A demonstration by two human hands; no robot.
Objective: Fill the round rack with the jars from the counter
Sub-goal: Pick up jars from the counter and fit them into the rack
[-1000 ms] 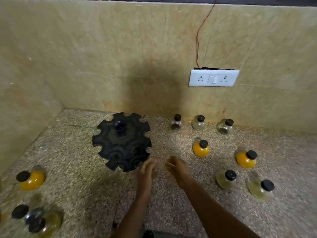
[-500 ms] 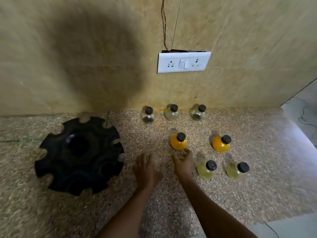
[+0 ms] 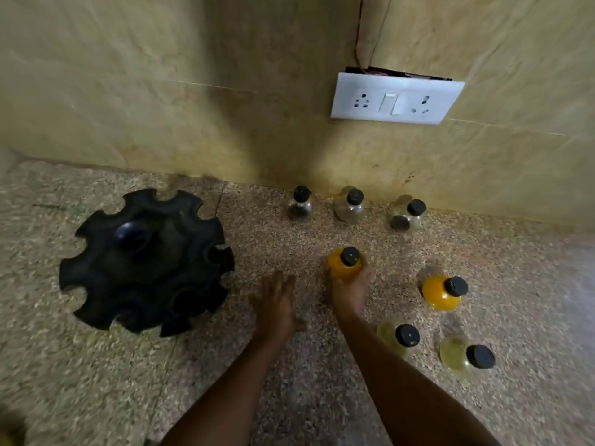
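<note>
Right hand (image 3: pixel 349 292) grips the upright orange jar (image 3: pixel 344 265) on the counter (image 3: pixel 322 365), left hand (image 3: pixel 273 304) hovers open alongside; the empty round rack (image 3: pixel 146 262) lies well to the left, nearer the left hand.

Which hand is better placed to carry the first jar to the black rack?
The right hand: its fingers already wrap the nearest orange jar. The left hand is open and holds nothing, though it is closer to the round rack.
</note>
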